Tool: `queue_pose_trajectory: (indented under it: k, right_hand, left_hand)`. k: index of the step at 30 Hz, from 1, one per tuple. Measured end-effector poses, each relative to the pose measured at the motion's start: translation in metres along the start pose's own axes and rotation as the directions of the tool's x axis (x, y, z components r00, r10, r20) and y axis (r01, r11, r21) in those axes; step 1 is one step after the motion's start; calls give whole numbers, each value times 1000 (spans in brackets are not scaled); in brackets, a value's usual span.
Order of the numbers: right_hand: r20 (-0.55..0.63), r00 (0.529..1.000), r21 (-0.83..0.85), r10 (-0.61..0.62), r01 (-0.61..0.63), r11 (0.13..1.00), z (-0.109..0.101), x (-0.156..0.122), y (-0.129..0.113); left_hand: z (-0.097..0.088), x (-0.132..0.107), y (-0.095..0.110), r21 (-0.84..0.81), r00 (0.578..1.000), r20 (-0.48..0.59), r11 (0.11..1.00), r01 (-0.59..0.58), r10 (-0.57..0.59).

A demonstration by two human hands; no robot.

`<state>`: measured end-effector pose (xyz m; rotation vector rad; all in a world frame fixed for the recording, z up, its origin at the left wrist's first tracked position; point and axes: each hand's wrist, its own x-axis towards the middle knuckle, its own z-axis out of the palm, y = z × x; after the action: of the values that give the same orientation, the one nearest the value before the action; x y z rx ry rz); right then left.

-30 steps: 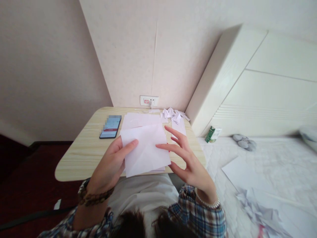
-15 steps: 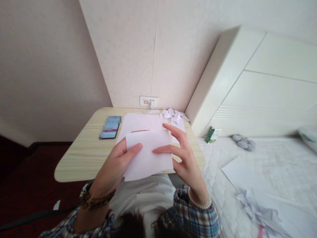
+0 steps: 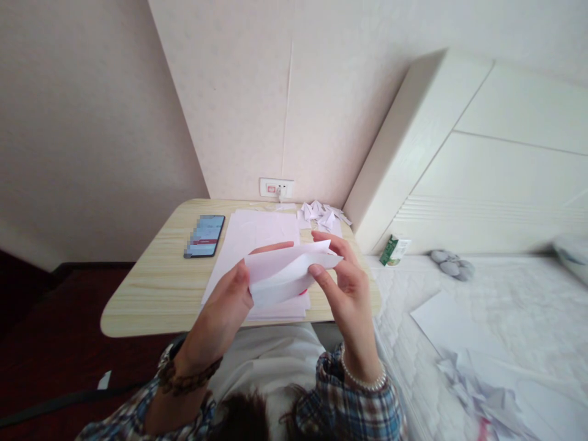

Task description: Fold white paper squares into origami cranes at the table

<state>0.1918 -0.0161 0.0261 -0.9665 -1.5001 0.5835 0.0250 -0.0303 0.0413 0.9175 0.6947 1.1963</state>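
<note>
Both my hands hold one white sheet of paper [image 3: 285,275] above the near edge of a light wooden table [image 3: 151,288]. My left hand [image 3: 225,312] grips its left side with thumb in front and fingers behind. My right hand [image 3: 344,288] pinches the right side, and the sheet is bent over into a fold. Beneath it a stack of white paper [image 3: 257,236] lies flat on the table.
A phone [image 3: 205,235] lies on the table's left part. Several small folded paper pieces [image 3: 321,214] sit at the back by a wall socket [image 3: 276,187]. To the right is a bed [image 3: 500,294] with loose sheets, crumpled paper [image 3: 482,392] and a green carton [image 3: 394,249].
The sheet was held flat and open a second ago; both hands have since bent it over into a fold, the right hand closing from spread fingers to a pinch.
</note>
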Motion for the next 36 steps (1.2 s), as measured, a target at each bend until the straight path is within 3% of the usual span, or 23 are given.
queue_pose_trajectory:
  k: [3,8,12,16,23,28,32,34,36]
  right_hand:
    - [19,1000,18,13,-14,1000,-2,0,-1]
    - [153,987,57,-54,46,997,-8,-3,-5]
    - [223,967,38,-119,114,993,-10,-5,-11]
    - [197,971,-20,-134,141,990,-10,-4,-12]
    - [148,989,5,-28,27,1000,-8,-2,-10]
    - [225,970,-54,-94,108,993,-19,-2,-8]
    - [294,944,-94,-151,185,978,-23,0,-6]
    - [300,943,-94,-146,181,979,-22,0,-6]
    - [270,956,-89,-113,142,986,-19,0,-6]
  left_hand:
    - [1,0,2,-34,1000,22,999,9,-8]
    - [5,2,3,45,971,-238,999,-8,18]
    - [4,1,3,134,950,-312,990,38,6]
    - [2,0,-2,163,957,-278,986,-35,80]
    - [0,0,-2,149,973,-219,988,-41,73]
    - [2,0,4,193,933,-347,981,-31,98]
    - [1,1,5,192,922,-369,980,-46,115]
    - [-2,0,3,208,933,-340,977,-44,115]
    - [-6,-3,1,231,969,-236,973,-13,69]
